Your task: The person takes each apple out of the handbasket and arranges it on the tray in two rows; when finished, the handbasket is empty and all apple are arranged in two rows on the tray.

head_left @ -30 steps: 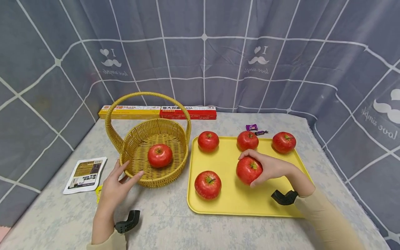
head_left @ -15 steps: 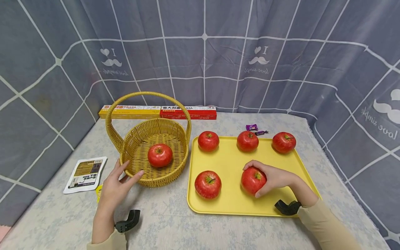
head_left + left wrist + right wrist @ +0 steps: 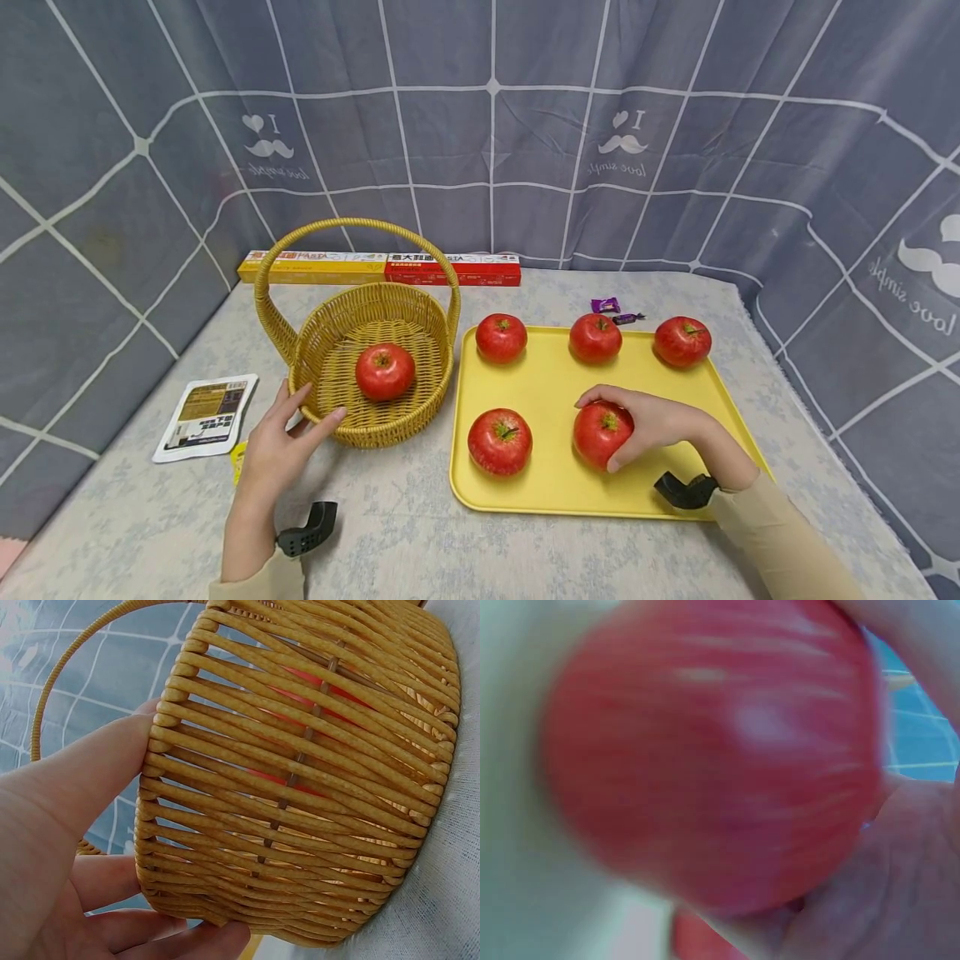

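My left hand holds the near-left rim of a wicker basket with a tall arched handle. In the left wrist view, the thumb lies over the rim and the fingers spread along the woven side. One red apple sits inside the basket. On the right, my right hand grips another red apple between thumb and fingers, over the yellow tray. That apple fills much of the blurred right wrist view. Whether it touches the tray, I cannot tell.
Several more red apples are on the tray, one at the near left and others along its far edge. Behind are yellow and red pasta boxes and purple-wrapped candies. A white packet lies left of the basket.
My right hand, holding the apple, has come nearer and to the right, then shifted slightly back to the left. The left hand and basket have stayed in place.
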The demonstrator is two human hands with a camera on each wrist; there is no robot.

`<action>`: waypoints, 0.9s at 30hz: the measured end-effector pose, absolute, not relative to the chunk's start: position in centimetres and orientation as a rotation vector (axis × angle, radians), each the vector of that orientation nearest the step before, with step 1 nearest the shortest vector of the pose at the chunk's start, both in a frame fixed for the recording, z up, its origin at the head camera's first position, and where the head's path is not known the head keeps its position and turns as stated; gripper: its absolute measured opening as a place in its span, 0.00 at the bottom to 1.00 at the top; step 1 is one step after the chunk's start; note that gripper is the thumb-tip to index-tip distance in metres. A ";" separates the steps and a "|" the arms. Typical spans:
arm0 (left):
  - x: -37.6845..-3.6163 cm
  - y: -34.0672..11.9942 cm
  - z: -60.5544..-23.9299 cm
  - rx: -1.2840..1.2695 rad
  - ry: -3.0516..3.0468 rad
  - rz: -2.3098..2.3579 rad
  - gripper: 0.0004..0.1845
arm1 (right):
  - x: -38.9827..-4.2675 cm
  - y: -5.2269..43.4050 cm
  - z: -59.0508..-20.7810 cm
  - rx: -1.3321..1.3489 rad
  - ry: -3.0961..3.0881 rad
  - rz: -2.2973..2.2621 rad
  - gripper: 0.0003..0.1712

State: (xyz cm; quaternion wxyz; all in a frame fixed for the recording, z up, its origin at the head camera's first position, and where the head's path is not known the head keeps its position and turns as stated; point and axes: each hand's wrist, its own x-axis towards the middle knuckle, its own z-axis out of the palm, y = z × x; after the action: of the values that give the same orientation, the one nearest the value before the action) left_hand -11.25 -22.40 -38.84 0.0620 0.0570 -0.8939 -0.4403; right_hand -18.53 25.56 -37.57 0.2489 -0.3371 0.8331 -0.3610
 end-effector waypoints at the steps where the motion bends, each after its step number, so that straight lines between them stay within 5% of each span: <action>1: -11.2 -22.4 -38.8 0.174 -2.703 -1.329 0.45 | -18.7 25.3 -37.0 -0.929 2.272 -0.979 0.42; 15: -11.2 -22.4 -38.7 0.188 -2.710 -1.331 0.46 | -22.6 16.5 -27.9 -1.232 2.253 -1.225 0.31; 27: -11.1 -22.4 -38.8 0.189 -2.714 -1.334 0.46 | -24.6 5.5 -27.4 -1.300 1.917 -1.615 0.30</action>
State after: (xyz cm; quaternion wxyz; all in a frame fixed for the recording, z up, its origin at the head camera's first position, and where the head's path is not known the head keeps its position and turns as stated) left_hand -11.10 -22.45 -38.76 0.0556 0.0624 -0.8943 -0.4397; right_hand -24.58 5.50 -27.43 0.1582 -0.4547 0.6704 -0.5646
